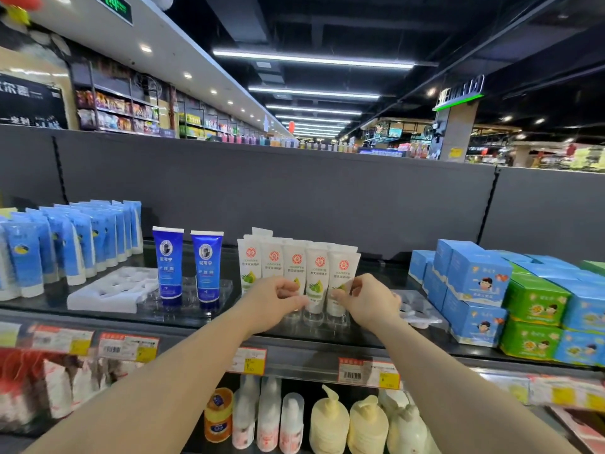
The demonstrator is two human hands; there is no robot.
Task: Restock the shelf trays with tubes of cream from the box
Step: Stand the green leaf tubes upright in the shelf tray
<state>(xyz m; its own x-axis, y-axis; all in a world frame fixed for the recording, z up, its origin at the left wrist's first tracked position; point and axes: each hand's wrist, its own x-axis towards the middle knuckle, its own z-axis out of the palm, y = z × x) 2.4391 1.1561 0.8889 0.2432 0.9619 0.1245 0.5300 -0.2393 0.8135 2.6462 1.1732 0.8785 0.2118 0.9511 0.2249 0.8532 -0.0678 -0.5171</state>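
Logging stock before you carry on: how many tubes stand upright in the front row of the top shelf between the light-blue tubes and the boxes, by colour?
Dark blue tubes: 2
White tubes: 5 in the front row; more stand behind, count unclear
Total: 7

Both bare forearms reach forward to the row of white tubes (pixel 319 273) on the shelf. The left hand (pixel 278 298) curls its fingers against the tubes' lower fronts; the right hand (pixel 368 298), just beside it, pinches the rightmost tube.
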